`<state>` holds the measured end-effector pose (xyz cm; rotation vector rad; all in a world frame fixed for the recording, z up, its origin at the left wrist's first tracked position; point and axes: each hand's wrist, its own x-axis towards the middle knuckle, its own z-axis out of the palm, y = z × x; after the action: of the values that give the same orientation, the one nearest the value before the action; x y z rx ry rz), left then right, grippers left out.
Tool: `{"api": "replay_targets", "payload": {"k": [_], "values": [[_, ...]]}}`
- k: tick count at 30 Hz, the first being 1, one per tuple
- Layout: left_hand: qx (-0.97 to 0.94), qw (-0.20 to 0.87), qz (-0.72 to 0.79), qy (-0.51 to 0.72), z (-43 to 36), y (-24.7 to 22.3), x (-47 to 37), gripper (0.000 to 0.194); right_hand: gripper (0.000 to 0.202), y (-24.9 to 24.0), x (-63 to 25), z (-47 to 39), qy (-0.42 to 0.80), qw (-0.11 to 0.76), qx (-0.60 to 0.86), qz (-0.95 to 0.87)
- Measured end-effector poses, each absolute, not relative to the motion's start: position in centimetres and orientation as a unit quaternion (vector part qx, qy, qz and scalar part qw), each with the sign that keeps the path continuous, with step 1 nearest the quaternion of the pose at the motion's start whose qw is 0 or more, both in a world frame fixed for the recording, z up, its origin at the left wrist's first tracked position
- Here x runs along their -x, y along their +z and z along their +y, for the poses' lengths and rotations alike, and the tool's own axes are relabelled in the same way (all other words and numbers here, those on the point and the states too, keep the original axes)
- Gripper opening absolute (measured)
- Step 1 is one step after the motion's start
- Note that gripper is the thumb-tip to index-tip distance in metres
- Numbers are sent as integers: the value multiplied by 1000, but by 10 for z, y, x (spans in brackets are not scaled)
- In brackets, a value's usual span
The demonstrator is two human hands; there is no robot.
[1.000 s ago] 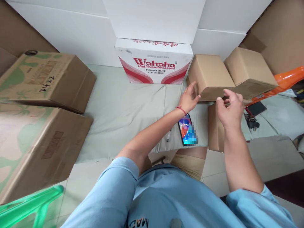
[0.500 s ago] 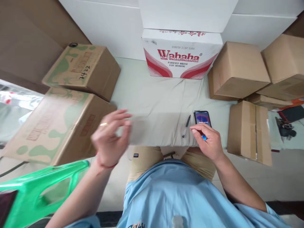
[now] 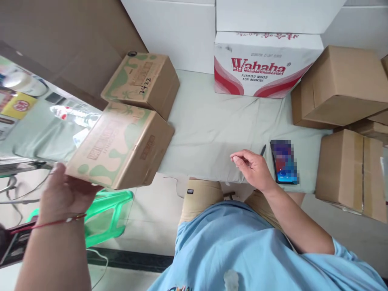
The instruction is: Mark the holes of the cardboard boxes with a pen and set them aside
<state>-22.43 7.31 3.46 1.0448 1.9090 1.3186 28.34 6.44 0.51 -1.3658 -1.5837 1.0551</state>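
At the near left corner of a green-patterned cardboard box, my left hand touches the box's lower edge, with its thumb beside the corner and its other fingers partly hidden beneath. My right hand hovers over the front of the cloth-covered table, its fingers closed together; whether anything small is between them is hidden. Just beyond that hand lies a pen, partly covered by it. The phone rests to its right with the screen lit.
Behind the patterned box stands a smaller one marked 2422. A white and red Wahaha carton is at the back. Brown boxes fill the right side. A green stool is below left, and bottles lie far left.
My left hand has moved left and down from above the table to the patterned box. My right hand has shifted slightly left, off the phone. The view has turned left.
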Motion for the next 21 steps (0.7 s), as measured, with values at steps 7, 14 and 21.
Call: {"api": "replay_targets", "payload": {"k": [7,14,21], "values": [[-192,341,692,607,41,11,141,39,93,5,-235,103,590,361,422,-586],[-389,382,631,551,-32,5,21,43,91,7,-206,100,614,427,440,-498],[-724,303,426,450,-28,13,-15,64,52,9,-280,48,613,532,526,-255]]}}
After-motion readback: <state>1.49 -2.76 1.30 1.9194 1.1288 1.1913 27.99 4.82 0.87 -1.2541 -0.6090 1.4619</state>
